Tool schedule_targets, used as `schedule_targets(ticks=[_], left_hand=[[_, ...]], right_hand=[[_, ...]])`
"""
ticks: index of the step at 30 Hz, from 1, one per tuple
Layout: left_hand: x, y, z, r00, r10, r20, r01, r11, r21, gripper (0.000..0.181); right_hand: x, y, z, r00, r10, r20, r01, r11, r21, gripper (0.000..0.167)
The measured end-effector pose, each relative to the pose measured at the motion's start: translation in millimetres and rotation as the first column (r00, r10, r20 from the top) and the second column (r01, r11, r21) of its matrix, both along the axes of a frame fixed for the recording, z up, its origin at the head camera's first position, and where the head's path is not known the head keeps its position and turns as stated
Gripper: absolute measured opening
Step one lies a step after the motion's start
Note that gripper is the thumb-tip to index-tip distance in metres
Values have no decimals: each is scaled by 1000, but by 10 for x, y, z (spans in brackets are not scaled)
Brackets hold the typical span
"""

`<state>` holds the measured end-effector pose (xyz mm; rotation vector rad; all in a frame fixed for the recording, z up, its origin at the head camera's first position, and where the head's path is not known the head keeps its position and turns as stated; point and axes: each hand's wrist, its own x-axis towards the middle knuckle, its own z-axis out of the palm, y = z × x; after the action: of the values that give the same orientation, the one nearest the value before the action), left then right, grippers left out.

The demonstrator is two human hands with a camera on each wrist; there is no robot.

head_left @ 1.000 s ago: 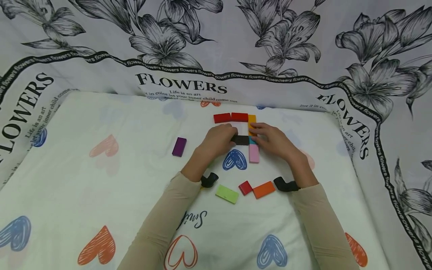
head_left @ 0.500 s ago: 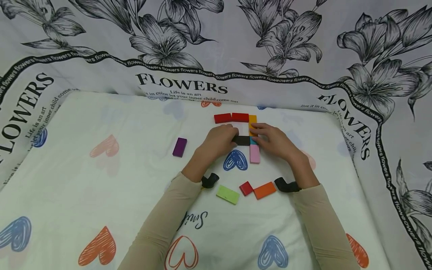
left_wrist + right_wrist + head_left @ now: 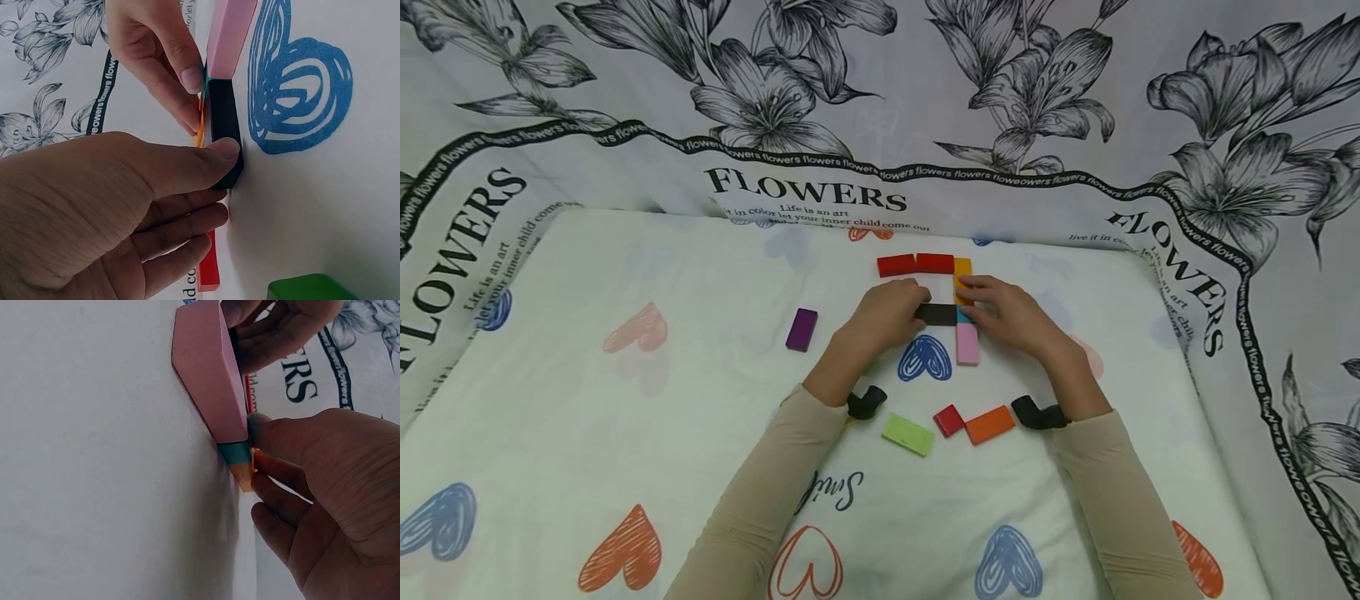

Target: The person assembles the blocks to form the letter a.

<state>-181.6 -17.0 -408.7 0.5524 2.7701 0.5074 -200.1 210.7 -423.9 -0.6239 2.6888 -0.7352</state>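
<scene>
Two red blocks [image 3: 897, 266] lie end to end, meeting an orange-yellow block [image 3: 962, 268] at their right. Below that, a small blue-teal block [image 3: 963, 315] and a pink block [image 3: 967, 344] continue the column. The left hand [image 3: 887, 315] pinches the free left end of a black block [image 3: 937, 314]; in the left wrist view its thumb lies on the black block [image 3: 224, 115]. The right hand [image 3: 1011, 312] has its fingertips on the yellow block and thumb by the teal block [image 3: 235, 452], as the right wrist view shows.
Nearer the body lie a light green block [image 3: 907, 434], a small red block [image 3: 948, 421] and an orange block [image 3: 990, 425]. A purple block [image 3: 802, 330] is at the left. A darker green block [image 3: 309, 288] shows in the left wrist view.
</scene>
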Motion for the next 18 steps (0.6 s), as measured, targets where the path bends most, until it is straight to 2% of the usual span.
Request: schedule_targets(ticks=[4,9,13,18], left_hand=[[14,-4,-22,1000,-3,-4,3,1000,1,42],[43,-25,-12,1000,2,-8,-2,1000,28,53],[106,-104,73,1000,1,1,-1,999,45,57],[219,-314,212,1000,9,-1,-9,998,60,56]], right_hand=[[13,5,-14,1000,7,0,-7,1000,7,45],[22,43,-29,1000,-4,-8,4,1000,19,45],[15,43,-41,1000,5,-8,-4,1000,13,45],[9,-2,-23,1000,4,-27,-4,1000,12,44]])
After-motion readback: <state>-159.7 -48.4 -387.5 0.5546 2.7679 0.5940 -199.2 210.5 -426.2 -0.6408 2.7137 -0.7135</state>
